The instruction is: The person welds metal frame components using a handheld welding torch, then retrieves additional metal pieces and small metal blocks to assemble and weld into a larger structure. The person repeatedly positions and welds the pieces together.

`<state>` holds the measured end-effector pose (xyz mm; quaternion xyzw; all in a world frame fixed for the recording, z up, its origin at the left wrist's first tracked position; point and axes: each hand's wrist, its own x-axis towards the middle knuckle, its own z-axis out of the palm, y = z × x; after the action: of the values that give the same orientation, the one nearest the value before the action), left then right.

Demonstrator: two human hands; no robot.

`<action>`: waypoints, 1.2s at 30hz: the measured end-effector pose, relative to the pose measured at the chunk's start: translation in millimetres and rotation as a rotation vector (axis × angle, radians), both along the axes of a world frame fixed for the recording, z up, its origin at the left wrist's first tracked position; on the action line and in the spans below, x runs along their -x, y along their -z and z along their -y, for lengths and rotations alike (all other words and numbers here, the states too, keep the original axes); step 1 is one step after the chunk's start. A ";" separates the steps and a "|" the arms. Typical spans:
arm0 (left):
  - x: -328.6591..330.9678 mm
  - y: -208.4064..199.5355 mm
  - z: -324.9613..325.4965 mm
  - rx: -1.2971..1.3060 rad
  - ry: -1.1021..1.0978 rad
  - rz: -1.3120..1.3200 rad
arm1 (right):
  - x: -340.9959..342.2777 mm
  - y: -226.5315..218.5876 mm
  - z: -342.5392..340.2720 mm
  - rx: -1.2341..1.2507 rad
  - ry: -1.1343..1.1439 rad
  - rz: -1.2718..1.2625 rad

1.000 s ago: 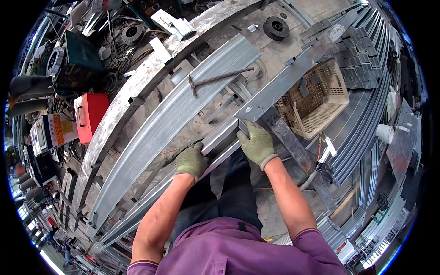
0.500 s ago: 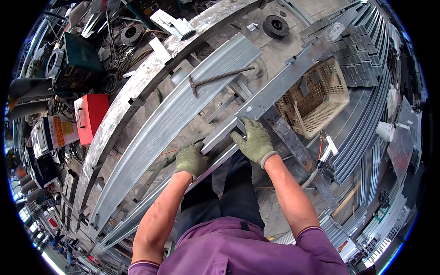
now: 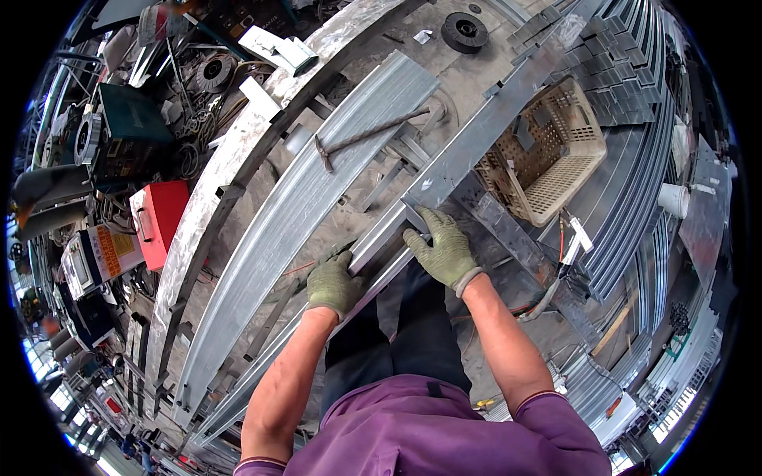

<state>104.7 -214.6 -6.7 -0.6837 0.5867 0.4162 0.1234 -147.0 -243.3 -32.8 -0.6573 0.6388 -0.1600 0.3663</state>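
A long galvanised steel channel [image 3: 379,245] lies diagonally in front of my legs, its open side facing up. Its far right end meets a flat steel beam [image 3: 468,155]. My left hand [image 3: 334,284], in a green knit glove, wraps over the channel's far edge, with its fingertips hidden underneath. At the end beside the beam, my gloved right hand [image 3: 443,251] grips the channel, thumb and fingers around its wall. Beyond them a hammer [image 3: 373,135] with a twisted rod handle rests on a wide ribbed steel panel [image 3: 317,178].
A beige plastic crate [image 3: 567,178] stands right of the beam, with a white-handled welding gun [image 3: 577,238] near it. Stacked steel profiles [image 3: 627,214] fill the right side. At left are a red box [image 3: 161,222], a green machine [image 3: 131,131] and tangled cables. A black wheel-like spool [image 3: 464,32] lies on the floor.
The view has shifted slightly, moving the background a little. Both hands keep nearly the same hold on the channel, and the channel still meets the beam.
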 end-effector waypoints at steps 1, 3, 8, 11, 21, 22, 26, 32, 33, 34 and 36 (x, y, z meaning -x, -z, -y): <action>-0.4 2.3 -0.4 0.002 -0.005 -0.003 | 1.0 -0.1 1.8 -0.005 -0.021 0.001; -1.0 4.9 -2.6 0.023 -0.001 -0.003 | -0.4 -4.8 4.4 0.002 -0.034 -0.016; -0.8 3.0 -2.2 0.036 0.046 0.004 | 2.9 -3.4 7.3 -0.012 -0.088 -0.002; -0.1 3.1 -0.7 0.053 0.061 0.015 | 7.3 -9.9 16.7 -0.063 -0.154 -0.012; 3.1 5.8 7.5 -0.037 0.093 0.031 | 37.2 -18.9 30.9 -0.163 -0.322 0.147; 3.4 7.2 6.1 -0.027 0.093 0.031 | 38.9 -19.6 30.4 -0.155 -0.324 0.183; 3.0 10.1 2.9 -0.002 0.092 0.016 | 42.2 -8.8 25.3 -0.117 -0.335 0.187; -3.1 17.5 -2.2 0.053 0.102 -0.019 | 41.8 -2.4 20.6 -0.107 -0.305 0.186; -4.1 17.9 -2.3 0.053 0.091 -0.027 | 40.5 -1.5 19.7 -0.104 -0.294 0.188; -5.0 19.0 -2.6 0.053 0.079 -0.035 | 39.1 -0.7 18.6 -0.101 -0.283 0.190; -4.0 15.8 2.0 0.040 0.065 -0.040 | 35.6 -0.5 18.6 -0.121 -0.253 0.178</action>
<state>108.7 -216.6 -22.5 -0.6583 0.6190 0.4137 0.1116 -182.6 -261.8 -32.3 -0.6926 0.5243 -0.1316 0.4777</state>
